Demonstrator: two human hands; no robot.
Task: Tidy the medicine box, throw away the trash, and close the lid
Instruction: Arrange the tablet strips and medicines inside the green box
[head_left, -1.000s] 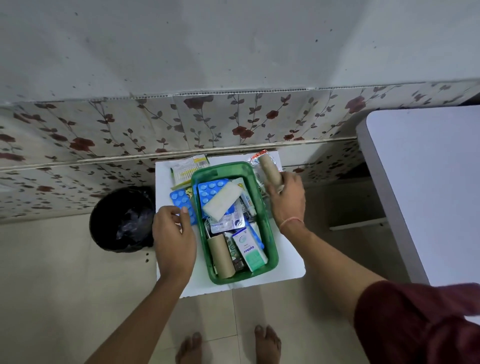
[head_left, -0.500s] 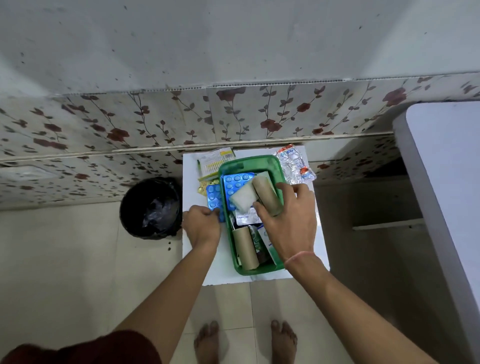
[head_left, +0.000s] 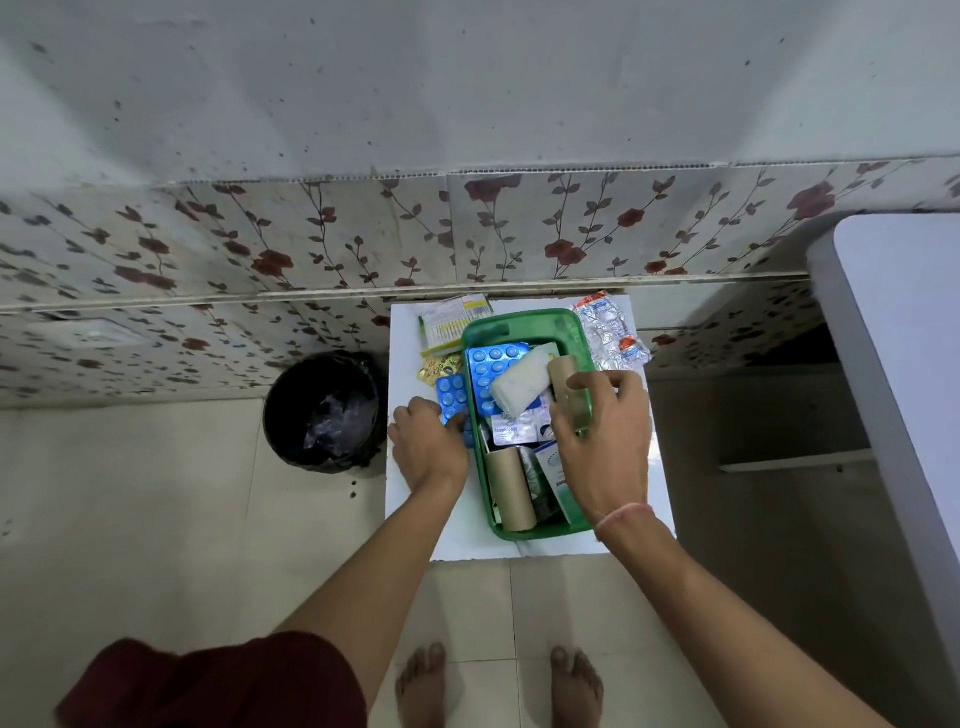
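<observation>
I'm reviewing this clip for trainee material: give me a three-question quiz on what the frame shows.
1. True or false: the bin stands to the right of the table.
2. What is the right hand touching? A) a roll in the box B) the foil strips C) the bin
3. Which item is the left hand on?

Key: 1 false, it is to the left. 2 A. 3 the blue blister pack beside the box.
</observation>
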